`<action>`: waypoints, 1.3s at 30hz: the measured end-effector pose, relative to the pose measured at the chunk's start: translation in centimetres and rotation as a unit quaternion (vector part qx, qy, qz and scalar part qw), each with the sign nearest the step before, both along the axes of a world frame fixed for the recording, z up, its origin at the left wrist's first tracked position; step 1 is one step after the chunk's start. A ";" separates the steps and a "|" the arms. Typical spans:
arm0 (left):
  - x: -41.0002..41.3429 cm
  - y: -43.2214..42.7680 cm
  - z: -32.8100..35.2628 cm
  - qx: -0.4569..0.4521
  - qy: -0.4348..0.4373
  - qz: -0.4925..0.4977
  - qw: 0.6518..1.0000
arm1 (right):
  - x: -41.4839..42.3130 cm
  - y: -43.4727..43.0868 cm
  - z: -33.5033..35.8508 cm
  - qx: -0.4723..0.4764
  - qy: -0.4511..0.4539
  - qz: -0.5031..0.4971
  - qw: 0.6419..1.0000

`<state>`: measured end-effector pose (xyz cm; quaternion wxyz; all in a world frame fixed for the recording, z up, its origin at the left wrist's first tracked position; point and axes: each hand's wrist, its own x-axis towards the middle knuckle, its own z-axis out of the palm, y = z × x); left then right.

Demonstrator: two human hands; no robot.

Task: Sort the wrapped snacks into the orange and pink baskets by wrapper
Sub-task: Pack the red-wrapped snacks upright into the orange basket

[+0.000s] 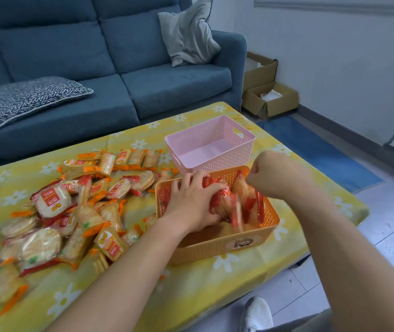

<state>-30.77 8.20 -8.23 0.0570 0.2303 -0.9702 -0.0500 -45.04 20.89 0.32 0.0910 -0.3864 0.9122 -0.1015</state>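
An orange basket [227, 245] stands at the table's near right, holding several red-wrapped round snacks [251, 207] set on edge. My left hand [191, 202] reaches into it and grips a bunch of these red packs. My right hand [277, 176] hovers over the basket's far right corner, its fingers curled and pinching the top of a red-wrapped pack [241, 185]. Behind stands a pink basket [215, 161] with nothing inside. A heap of mixed snacks [71, 207], orange-wrapped and red-wrapped, covers the table's left half.
The low table wears a yellow daisy-print cloth [215, 283]. A blue sofa [119, 68] with cushions stands behind it. Cardboard boxes [270, 99] sit on the floor at the right, beside a blue mat. My white shoe [255, 315] shows below the table's near edge.
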 end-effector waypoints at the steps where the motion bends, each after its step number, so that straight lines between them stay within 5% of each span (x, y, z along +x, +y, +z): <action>1: 0.2 -0.2 0.1 0.000 -0.007 -0.002 1.000 | -0.3 0.0 0.4 -0.016 0.003 -0.002 1.000; 8: 0.1 0.3 -0.7 -0.015 0.009 0.005 1.000 | 3.0 -1.3 -2.8 0.089 -0.066 0.017 0.994; 16: -0.1 0.4 -0.6 -0.011 -0.001 0.004 1.000 | 1.1 -0.4 1.0 0.033 -0.005 0.016 0.999; 23: 3.5 -0.7 2.2 0.138 0.072 0.006 0.988 | 1.9 -1.5 0.6 -0.192 -0.186 0.172 0.948; 30: 12.0 -2.3 3.8 0.264 0.048 0.033 0.963 | 6.7 -3.3 -1.2 -0.169 -0.168 0.322 0.916; 39: 13.1 -2.2 2.0 0.354 0.179 0.111 0.911 | 8.9 -3.2 -1.5 -0.126 -0.133 0.382 0.906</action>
